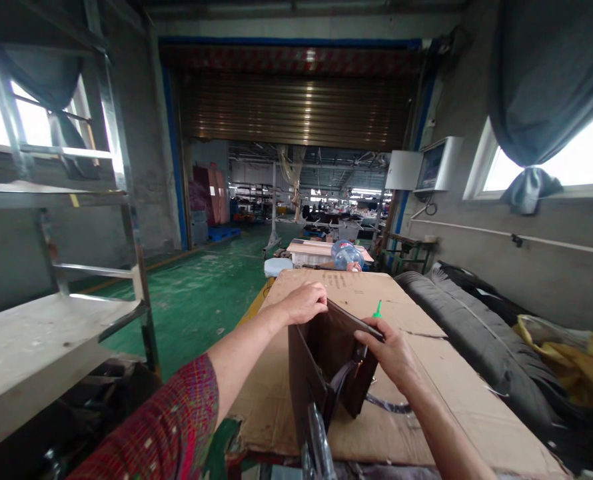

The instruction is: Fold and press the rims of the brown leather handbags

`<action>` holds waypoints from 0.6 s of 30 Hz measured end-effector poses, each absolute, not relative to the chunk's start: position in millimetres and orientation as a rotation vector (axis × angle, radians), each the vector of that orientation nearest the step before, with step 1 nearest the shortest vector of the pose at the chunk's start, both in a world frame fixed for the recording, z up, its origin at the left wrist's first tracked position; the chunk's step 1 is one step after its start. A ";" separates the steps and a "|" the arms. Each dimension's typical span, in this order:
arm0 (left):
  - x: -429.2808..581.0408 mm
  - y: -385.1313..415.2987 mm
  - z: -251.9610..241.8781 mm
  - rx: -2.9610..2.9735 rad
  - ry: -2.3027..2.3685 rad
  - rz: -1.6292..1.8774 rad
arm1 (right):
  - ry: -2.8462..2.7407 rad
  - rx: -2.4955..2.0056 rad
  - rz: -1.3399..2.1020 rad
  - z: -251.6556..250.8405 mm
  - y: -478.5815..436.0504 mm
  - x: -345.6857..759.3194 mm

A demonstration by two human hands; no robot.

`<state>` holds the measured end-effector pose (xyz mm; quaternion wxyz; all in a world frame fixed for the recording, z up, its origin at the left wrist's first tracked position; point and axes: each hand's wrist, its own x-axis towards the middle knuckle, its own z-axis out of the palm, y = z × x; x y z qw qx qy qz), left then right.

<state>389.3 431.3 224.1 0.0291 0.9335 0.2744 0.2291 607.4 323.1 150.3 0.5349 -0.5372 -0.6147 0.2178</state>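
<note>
Steel on the far left: a bare metal rack (51, 313) stood against the wall under the window, well apart from the work, with green painted floor (201, 293) running between it and the desk (451, 400). Next, a red checked sleeve (176, 427) reached in from the lower left, and at the end of that arm the left hand (304, 303) was clenched over the far rim of a brown leather bag (326, 353), fingers curled down over the edge. The bag stood upright on the cardboard that covered the desk, close to the near edge and right under the camera. Its mouth was spread wide, most likely because the two hands were pulling opposite rims apart, so the dark lining showed. A dark strap (340, 383) hung loose inside the opening. Across the gap, the right hand (394, 357) pinched the near rim, thumb on top. Just beyond it a small green pen-like thing (377, 309) poked up; what it was I couldn't tell. Farther right, grey rolls (476, 333) lay alongside the desk, then a crumpled yellow sack (581, 353) by the wall.
</note>
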 end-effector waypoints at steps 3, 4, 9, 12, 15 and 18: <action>390.1 431.6 223.7 2.857 0.942 0.721 | -1.441 -1.285 0.543 152.1 326.0 609.6; 389.8 431.6 223.9 2.846 0.973 0.728 | -1.440 -1.274 0.559 153.3 326.5 609.2; 381.4 426.2 226.3 2.827 1.037 0.731 | -1.446 -1.247 0.597 158.9 328.6 604.9; 374.7 418.7 228.3 2.807 1.070 0.725 | -1.435 -1.269 0.573 159.7 333.2 606.0; 370.9 414.2 228.3 2.789 1.117 0.732 | -1.438 -1.265 0.590 160.0 339.1 607.9; 370.2 415.3 225.4 2.800 1.162 0.758 | -1.446 -1.241 0.613 159.9 343.2 608.4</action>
